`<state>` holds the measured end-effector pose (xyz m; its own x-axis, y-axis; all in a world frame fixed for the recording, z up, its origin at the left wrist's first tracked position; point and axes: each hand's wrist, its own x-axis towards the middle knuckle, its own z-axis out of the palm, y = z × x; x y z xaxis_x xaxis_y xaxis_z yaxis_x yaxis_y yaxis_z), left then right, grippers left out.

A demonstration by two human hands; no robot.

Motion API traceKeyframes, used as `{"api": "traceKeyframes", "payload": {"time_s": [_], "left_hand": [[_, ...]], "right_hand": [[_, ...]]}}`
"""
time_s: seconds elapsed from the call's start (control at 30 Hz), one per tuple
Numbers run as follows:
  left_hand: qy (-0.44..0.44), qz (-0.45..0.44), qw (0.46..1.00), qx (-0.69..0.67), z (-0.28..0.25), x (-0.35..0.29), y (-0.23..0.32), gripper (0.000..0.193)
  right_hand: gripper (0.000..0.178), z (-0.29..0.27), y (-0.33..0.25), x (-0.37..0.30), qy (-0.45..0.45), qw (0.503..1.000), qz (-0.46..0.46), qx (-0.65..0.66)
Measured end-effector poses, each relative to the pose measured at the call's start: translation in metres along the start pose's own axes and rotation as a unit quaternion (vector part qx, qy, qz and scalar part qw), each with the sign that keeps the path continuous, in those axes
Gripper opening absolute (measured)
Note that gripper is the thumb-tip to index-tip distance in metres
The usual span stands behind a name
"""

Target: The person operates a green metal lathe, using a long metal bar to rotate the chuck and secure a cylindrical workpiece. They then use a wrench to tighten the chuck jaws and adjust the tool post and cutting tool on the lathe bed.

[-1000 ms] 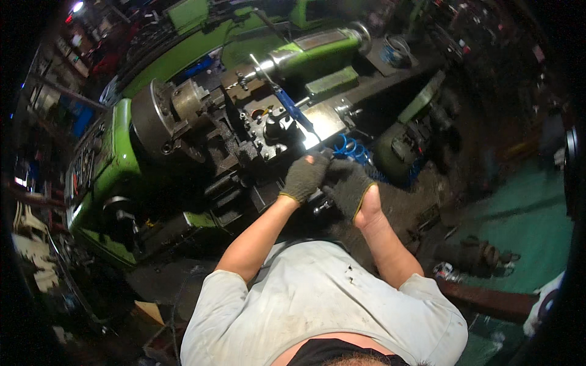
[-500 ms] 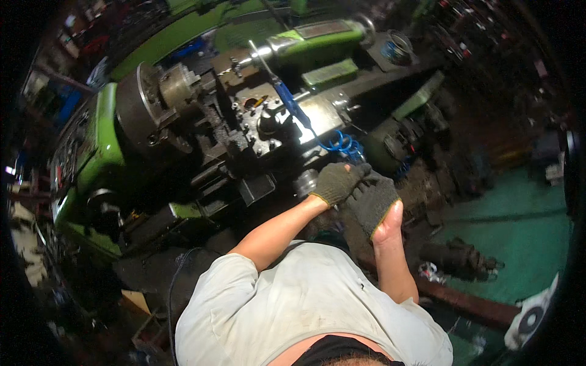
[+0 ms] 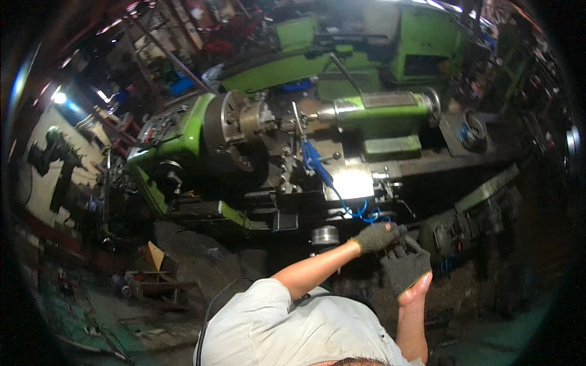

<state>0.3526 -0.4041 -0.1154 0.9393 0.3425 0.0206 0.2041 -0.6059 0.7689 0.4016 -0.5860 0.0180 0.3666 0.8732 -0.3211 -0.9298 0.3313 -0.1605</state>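
Both of my hands wear dark grey knitted work gloves and meet in front of a green lathe. My left hand is closed, its fingertips against those of my right; what they pinch, if anything, is hidden. Fingers stretched toward the left hand, my right hand is open, and the heel of that hand shows bare below the glove's cuff. Just beyond the hands, a coiled blue air hose runs up to a blue air blow gun with a thin metal nozzle, lying across the lathe carriage.
The large round chuck is at the lathe's left, the green tailstock at its right. A round metal handwheel sticks out near my left forearm. A wooden frame stands on the floor at left. More green machinery stands behind.
My view has swung so the lathe sits lower and further right, with more of the shop behind showing. The two gloved hands stay together; the right hand's fingers now show more clearly.
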Motion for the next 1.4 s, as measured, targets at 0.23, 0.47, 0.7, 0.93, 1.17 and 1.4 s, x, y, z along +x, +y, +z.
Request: {"api": "traceKeyframes", "payload": {"time_s": [0.23,0.47,0.7,0.93,1.17,1.4], "left_hand": [[0.076,-0.080,0.990,-0.085,-0.005,0.018,0.033,0.038],[0.159,0.107,0.965,0.178,-0.034,0.101,-0.053,0.035],[0.051,-0.113,0.940,-0.319,-0.035,0.124,0.060,0.040],[0.305,-0.160,0.923,-0.171,-0.035,0.161,0.016,0.038],[0.252,-0.129,0.869,-0.406,-0.071,0.193,0.028,0.032],[0.414,-0.188,0.807,-0.376,-0.051,0.253,0.011,0.033]], "right_hand": [[0.044,-0.004,-0.034,0.040,-0.022,0.998,0.063,0.020],[0.039,0.012,-0.078,0.062,0.020,1.000,-0.002,0.003],[0.041,0.038,-0.112,0.112,0.007,0.998,0.059,-0.022],[0.049,0.067,-0.122,0.159,-0.064,0.992,0.089,-0.056],[0.054,0.068,-0.161,0.226,-0.087,0.975,0.164,-0.124],[0.047,0.052,-0.222,0.272,-0.043,0.962,0.257,-0.082]]}}
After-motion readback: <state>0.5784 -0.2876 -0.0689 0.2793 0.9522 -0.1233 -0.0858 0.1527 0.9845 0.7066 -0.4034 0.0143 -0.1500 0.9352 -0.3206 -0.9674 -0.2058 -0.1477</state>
